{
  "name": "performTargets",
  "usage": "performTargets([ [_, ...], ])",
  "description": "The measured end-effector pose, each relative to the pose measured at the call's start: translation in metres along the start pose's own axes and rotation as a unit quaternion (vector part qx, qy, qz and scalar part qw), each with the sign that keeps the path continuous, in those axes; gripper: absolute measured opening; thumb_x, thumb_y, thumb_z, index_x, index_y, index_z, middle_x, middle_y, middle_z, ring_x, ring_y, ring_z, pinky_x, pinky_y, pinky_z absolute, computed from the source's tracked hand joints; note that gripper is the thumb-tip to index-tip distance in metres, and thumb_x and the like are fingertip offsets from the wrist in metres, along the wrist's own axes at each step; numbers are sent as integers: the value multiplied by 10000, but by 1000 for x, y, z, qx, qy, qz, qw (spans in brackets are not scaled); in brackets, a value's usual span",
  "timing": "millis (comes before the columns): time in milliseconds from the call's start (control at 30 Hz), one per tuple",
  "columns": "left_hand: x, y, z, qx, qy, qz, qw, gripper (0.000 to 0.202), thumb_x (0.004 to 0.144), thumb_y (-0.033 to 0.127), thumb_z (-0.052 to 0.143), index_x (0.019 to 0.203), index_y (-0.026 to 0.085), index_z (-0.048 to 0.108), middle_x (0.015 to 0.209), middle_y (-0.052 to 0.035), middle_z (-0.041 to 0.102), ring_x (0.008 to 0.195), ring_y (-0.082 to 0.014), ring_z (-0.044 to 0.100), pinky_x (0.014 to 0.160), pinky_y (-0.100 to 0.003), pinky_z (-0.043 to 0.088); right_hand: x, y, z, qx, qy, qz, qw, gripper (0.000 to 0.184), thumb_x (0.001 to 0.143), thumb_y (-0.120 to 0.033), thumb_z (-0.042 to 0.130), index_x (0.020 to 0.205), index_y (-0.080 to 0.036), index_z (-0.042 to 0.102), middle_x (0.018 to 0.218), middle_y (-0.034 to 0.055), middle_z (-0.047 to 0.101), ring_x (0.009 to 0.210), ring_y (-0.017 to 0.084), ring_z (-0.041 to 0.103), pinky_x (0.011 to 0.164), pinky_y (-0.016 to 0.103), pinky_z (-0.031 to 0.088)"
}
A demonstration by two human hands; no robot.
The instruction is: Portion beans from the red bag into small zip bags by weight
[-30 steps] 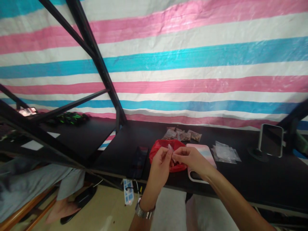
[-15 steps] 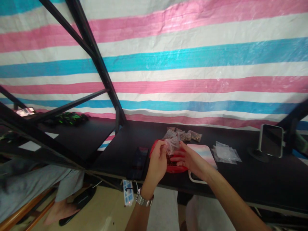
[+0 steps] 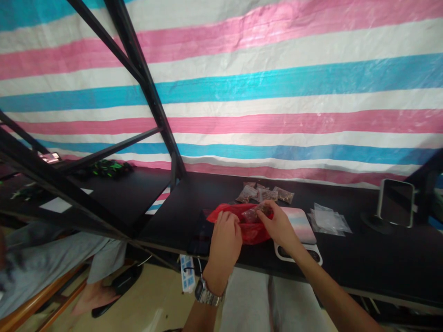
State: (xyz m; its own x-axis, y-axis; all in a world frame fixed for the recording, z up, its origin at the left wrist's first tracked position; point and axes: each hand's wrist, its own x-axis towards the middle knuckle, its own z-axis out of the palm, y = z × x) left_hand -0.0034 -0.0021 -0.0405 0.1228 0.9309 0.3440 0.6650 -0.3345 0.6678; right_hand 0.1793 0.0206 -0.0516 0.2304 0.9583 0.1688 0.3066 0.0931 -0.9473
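My right hand (image 3: 277, 223) pinches a small clear plastic bag (image 3: 253, 213) with brown dried bits in it, just over the mouth of a red plastic bag (image 3: 255, 235). Closed on the red bag's near left edge is my left hand (image 3: 226, 235), with a metal watch on its wrist. The red bag's contents are mostly hidden. Behind it lie several filled clear bags (image 3: 267, 195). A white scale (image 3: 299, 226) with a pastel striped plate sits right beside the red bag, partly covered by my right forearm.
A stack of flat clear bags (image 3: 328, 219) lies right of the scale. Farther right a phone (image 3: 395, 203) leans on a stand. A dark flat device (image 3: 200, 237) lies left of my left hand. Black frame bars (image 3: 148, 90) rise at left; a seated person's leg (image 3: 104, 258) shows beyond.
My left hand has left the small clear bag and taken the red bag's edge. My right hand now holds the small bag, which shows brown bits inside. The view has shifted slightly.
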Motion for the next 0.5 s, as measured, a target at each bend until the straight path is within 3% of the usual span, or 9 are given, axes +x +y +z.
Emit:
performTargets([
  [100,-6,3,2,38,-5,27,999,304,928,8,461,782,217,627,1022,-99,701,1134,-280,653,1201,-556,441,-1,-7,-2,-39,8,-36,999,215,806,-290,696,1011,-231,722,1072,89,764,1071,310,693,1054,485,498],
  [200,-10,5,7,36,-18,37,999,331,933,-7,431,768,214,615,1079,-122,716,1149,-282,667,1153,-547,498,-5,-19,-5,-140,-15,-76,987,220,868,-262,694,1074,-243,770,1137,87,775,1085,302,710,1024,452,519],
  [367,-12,3,12,-18,1,48,999,312,918,-6,428,766,227,571,992,-89,693,1156,-280,665,1162,-562,493,-10,-36,-4,-274,-56,-100,955,239,927,-218,718,1150,-275,786,1199,56,778,1077,277,739,972,400,549],
  [433,-11,2,14,-68,29,35,997,262,929,19,450,886,219,613,1009,-81,696,1153,-269,676,1142,-539,512,-11,-39,-2,-272,-74,-116,952,261,930,-190,725,1171,-277,780,1234,52,776,1103,266,738,998,391,545],
  [500,-7,1,15,-127,41,12,991,252,954,81,519,1135,205,643,1184,-104,721,1195,-258,686,1111,-488,541,-11,-38,0,-267,-93,-130,950,270,937,-162,719,1179,-268,776,1267,57,768,1125,265,734,1009,395,545],
])
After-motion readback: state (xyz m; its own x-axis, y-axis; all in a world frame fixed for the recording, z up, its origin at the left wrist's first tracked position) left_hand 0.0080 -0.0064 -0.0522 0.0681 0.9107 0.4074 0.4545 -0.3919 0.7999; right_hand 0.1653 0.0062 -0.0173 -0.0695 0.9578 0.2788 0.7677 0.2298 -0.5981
